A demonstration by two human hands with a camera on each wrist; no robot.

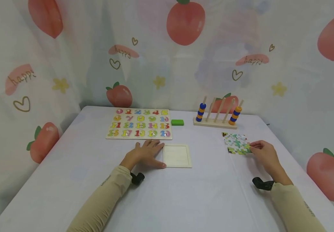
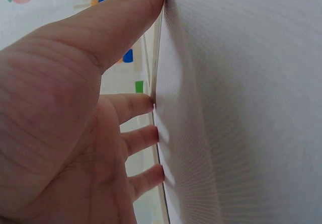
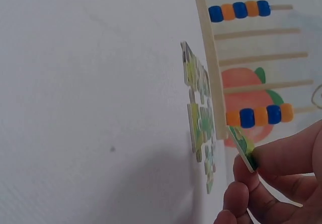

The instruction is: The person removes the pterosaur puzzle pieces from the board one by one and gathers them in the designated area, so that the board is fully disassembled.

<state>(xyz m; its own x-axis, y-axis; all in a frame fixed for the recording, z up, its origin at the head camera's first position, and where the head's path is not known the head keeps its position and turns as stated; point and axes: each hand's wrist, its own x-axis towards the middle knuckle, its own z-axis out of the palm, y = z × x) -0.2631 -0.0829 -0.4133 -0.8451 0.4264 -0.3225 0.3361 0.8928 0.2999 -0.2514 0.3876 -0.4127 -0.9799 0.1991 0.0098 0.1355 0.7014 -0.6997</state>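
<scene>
My left hand (image 1: 147, 154) spreads its straight fingers at the left side of a square wooden puzzle frame (image 1: 177, 156); thumb and forefinger touch its edge. Out to the right, my right hand (image 1: 264, 157) pinches a green puzzle piece (image 3: 243, 147) between thumb and fingers, lifted off the table in the right wrist view. Beside that hand lies a loose group of green and white puzzle pieces (image 1: 236, 143), flat on the cloth. In the left wrist view the left hand (image 2: 75, 128) shows its palm side, fingertips down by the table surface.
A wooden number board (image 1: 139, 123) lies behind the left hand, with a green block (image 1: 177, 122) to its right. At the back right stands a bead rack (image 1: 215, 123) with upright pegs, blue and orange beads on its two outer ones. Patterned curtains (image 1: 155, 64) surround the white table (image 1: 201, 199).
</scene>
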